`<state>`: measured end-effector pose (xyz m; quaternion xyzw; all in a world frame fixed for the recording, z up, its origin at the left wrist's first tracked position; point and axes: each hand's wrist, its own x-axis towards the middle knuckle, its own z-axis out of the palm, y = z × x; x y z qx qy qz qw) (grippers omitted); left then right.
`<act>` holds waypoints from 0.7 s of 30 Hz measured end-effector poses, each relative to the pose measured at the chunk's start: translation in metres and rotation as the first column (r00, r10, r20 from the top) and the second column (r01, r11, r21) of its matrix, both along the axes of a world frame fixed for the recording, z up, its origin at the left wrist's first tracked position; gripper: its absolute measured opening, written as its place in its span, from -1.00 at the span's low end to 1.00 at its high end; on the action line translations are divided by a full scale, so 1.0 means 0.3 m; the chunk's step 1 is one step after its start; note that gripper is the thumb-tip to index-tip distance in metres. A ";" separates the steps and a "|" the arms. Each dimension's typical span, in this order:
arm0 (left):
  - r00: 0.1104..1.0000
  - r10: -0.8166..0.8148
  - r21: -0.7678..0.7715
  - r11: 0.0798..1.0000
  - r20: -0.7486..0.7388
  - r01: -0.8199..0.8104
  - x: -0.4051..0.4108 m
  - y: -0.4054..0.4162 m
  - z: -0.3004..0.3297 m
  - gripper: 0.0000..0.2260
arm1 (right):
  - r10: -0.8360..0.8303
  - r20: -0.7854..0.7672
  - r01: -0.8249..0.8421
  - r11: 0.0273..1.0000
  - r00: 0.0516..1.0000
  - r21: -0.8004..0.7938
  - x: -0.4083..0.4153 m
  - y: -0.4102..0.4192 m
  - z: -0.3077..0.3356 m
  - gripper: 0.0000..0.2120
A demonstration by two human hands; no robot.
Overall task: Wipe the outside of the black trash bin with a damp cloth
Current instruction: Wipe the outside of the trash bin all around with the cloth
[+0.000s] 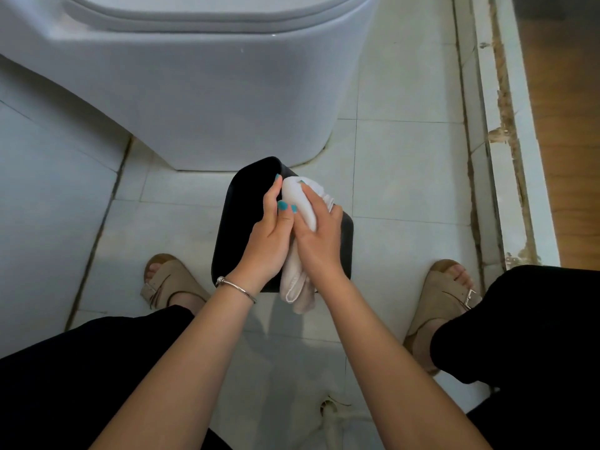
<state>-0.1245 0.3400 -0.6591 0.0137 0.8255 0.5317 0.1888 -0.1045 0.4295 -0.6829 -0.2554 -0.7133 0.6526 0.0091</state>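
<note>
Knees in black trousers lowest in view, sandals on pale floor tiles (406,170) either side. Both forearms reaching to the black bin (246,203), standing on the floor in front of the toilet (194,102). Left hand (271,241) and right hand (319,238) pressed together, fingers wrapped round the white cloth (300,203) above the bin. Probably best: gather into a firm pad, steady the rim, wipe sides top to bottom.

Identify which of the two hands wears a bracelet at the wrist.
The left hand: a thin silver bracelet circles its wrist, while the right hand, gripping the white cloth over the black bin, has a bare wrist.
</note>
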 end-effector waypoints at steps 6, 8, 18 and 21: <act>0.999 0.034 0.081 0.996 0.011 -0.035 0.018 0.018 0.014 -0.39 | 0.021 0.009 -0.021 1.000 1.000 -0.005 0.009 0.004 0.019 -0.56; 0.997 0.070 0.070 0.995 0.013 -0.071 0.023 0.010 0.009 -0.47 | 0.039 0.011 -0.039 0.998 0.999 -0.047 0.019 -0.019 0.020 -0.58; 0.991 0.136 0.075 0.988 0.011 -0.137 0.037 0.028 -0.004 -0.52 | 0.008 0.021 -0.009 0.998 1.000 0.063 0.043 -0.039 0.046 -0.56; 0.992 0.128 -0.002 0.992 0.007 -0.128 0.041 0.024 0.010 -0.56 | 0.008 0.012 -0.009 0.995 1.000 0.101 0.048 -0.040 0.020 -0.55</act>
